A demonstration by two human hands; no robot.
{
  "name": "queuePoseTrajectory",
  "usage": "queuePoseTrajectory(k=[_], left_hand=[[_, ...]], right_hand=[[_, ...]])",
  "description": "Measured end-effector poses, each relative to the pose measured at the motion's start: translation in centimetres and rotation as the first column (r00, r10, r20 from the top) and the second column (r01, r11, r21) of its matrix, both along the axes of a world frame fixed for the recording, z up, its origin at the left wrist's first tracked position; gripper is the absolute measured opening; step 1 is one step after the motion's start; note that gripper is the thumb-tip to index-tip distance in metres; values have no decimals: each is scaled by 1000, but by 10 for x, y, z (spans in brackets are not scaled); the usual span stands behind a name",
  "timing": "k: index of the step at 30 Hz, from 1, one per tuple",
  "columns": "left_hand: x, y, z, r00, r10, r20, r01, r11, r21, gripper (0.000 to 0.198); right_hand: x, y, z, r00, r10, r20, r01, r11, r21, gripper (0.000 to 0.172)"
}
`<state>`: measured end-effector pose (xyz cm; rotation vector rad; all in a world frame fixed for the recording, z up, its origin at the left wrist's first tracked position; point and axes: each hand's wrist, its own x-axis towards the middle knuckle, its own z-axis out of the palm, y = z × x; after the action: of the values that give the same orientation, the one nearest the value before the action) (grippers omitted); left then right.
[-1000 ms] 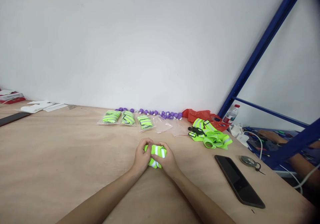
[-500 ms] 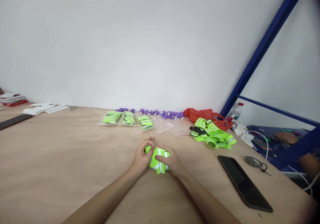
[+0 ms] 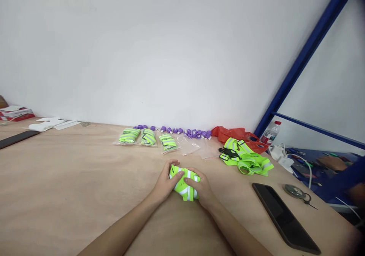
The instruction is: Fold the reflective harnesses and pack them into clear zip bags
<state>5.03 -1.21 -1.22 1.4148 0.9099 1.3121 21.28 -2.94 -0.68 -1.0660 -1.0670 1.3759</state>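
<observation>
A folded bundle of neon-yellow reflective strap [image 3: 186,189] with silver-white stripes is held between my two hands, low over the table. My left hand [image 3: 168,179] grips its left side, thumb on the near face. My right hand [image 3: 203,187] closes on the right side, thumb across the front and fingers behind, partly hidden. Beyond my hands lie three bagged strap bundles: one bag [image 3: 129,135] at left, another bag [image 3: 148,137] beside it, and a third bag [image 3: 168,142]. Flat clear plastic bags [image 3: 188,145] lie to their right. A loose reflective strap [image 3: 249,161] with a black buckle rests farther right.
Several purple roller-like pieces [image 3: 196,134] line the wall. A red plastic bag [image 3: 228,132] and a bottle [image 3: 270,133] stand back right. A phone [image 3: 285,216] and a round keyring item [image 3: 294,191] lie at right. Another person's hand [image 3: 332,162] shows beyond the blue frame [image 3: 302,62].
My left fingers have settled onto the bundle, the thumb now lying along its face. The whole view has shifted slightly, so things appear a little lower and to the right.
</observation>
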Motion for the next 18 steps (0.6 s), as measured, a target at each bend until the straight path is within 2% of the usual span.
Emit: queuePoseTrajectory(k=[3,5,8,10,15,18], left_hand=[[-2,0,3,999,-30,-31,28,998,-50,45],[-3,-1,6,994,-85,-61,76,988,-137,43],[-4,-3,11,981,-187,-45,160,924,-347,47],[-5,-4,14,977,-215,-8,192,888,-419,51],[-7,-7,16,973,-230,27,220,883,-415,58],[-8,-7,15,968,-249,25,240,896,-373,58]], right_hand=[[2,2,-2,1000,-24,-1,24,1000,-6,48],[4,3,-3,999,-27,20,27,1000,1,48],[5,3,-4,998,-23,62,21,1000,22,49],[6,2,-4,997,-16,81,13,999,38,49],[8,0,0,997,39,71,-43,998,56,49],[10,2,1,999,37,-4,-37,999,15,47]])
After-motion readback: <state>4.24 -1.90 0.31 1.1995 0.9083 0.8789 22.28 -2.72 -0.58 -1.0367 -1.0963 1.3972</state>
